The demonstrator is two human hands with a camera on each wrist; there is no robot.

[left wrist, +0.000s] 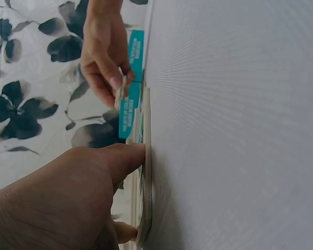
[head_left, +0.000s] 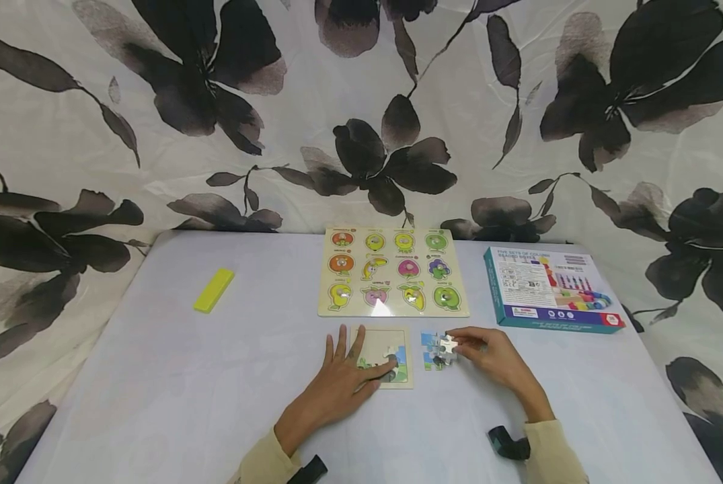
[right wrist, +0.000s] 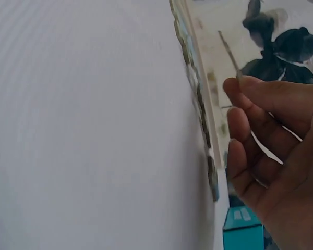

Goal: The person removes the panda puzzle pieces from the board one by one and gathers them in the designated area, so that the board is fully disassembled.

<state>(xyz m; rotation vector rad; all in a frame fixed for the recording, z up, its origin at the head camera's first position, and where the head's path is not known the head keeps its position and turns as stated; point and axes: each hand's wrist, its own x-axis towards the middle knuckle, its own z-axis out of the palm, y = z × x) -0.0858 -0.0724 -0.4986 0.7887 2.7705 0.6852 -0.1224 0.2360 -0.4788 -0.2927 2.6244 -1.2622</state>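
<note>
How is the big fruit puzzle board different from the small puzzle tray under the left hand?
The large cream fruit puzzle board has every fruit piece in place and lies untouched; the small square jigsaw tray is mostly bare, with few pieces in place, and the left hand rests on it. Both lie flat on the white table.

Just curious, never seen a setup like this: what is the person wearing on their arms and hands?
Both hands are bare: no gloves, and no rings that can be made out. The left hand and right hand come out of pale yellowish-cream long sleeves. A black strap or mount sits at each wrist by the cuff.
</note>
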